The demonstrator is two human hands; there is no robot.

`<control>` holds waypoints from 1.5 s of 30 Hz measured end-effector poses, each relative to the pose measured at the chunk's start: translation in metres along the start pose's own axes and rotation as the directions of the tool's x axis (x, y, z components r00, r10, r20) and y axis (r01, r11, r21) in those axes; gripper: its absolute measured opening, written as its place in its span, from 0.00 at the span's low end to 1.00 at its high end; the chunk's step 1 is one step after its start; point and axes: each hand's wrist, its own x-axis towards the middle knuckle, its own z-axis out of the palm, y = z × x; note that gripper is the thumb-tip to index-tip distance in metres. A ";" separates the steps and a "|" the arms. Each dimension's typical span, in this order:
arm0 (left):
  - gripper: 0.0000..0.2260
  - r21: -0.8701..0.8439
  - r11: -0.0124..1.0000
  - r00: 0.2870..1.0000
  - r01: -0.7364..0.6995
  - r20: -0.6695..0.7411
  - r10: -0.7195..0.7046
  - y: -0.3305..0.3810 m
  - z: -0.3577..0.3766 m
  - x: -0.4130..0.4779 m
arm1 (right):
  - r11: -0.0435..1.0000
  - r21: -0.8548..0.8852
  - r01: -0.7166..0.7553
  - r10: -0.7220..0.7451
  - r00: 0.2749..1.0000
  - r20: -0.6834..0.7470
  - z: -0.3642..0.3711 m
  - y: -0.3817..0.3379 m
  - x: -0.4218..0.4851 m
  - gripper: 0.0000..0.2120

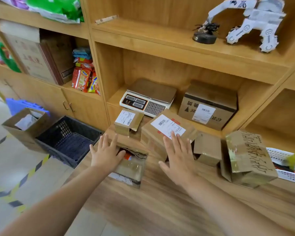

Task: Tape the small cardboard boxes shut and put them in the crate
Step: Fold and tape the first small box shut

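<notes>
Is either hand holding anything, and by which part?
Nothing is gripped. The left hand lies flat on the torn box; the right hand is spread open near the labelled box.

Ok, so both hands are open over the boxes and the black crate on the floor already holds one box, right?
Not quite. The head view shows no box in the black crate; what shows of its floor is bare. The left hand and right hand are open over the boxes, as you said.
</notes>
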 end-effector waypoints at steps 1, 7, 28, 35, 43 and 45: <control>0.32 -0.016 1.000 1.000 0.021 0.014 -0.021 -0.004 0.001 0.001 | 1.000 0.013 0.013 -0.013 1.000 -0.003 0.000 -0.006 0.002 0.39; 0.36 -0.241 0.966 0.993 0.098 -0.039 -0.110 -0.011 0.011 0.002 | 0.985 0.137 0.109 -0.119 0.991 0.064 0.012 -0.032 0.016 0.35; 0.37 -0.394 0.915 0.992 0.086 -0.056 -0.117 0.006 0.040 -0.017 | 0.817 0.546 -0.185 0.033 0.961 0.276 0.064 -0.031 -0.006 0.25; 0.37 -0.392 0.920 0.999 0.014 -0.038 -0.031 0.034 0.049 -0.032 | 0.706 0.640 -0.302 0.123 0.943 0.309 0.068 -0.007 -0.042 0.27; 0.34 -0.440 0.895 0.996 -0.067 0.026 0.087 0.076 0.063 -0.055 | 0.557 0.712 -0.427 0.272 0.904 0.329 0.067 0.032 -0.086 0.25; 0.34 -0.450 0.889 0.990 -0.091 0.052 0.128 0.086 0.067 -0.060 | 0.476 0.742 -0.472 0.310 0.880 0.361 0.066 0.044 -0.097 0.23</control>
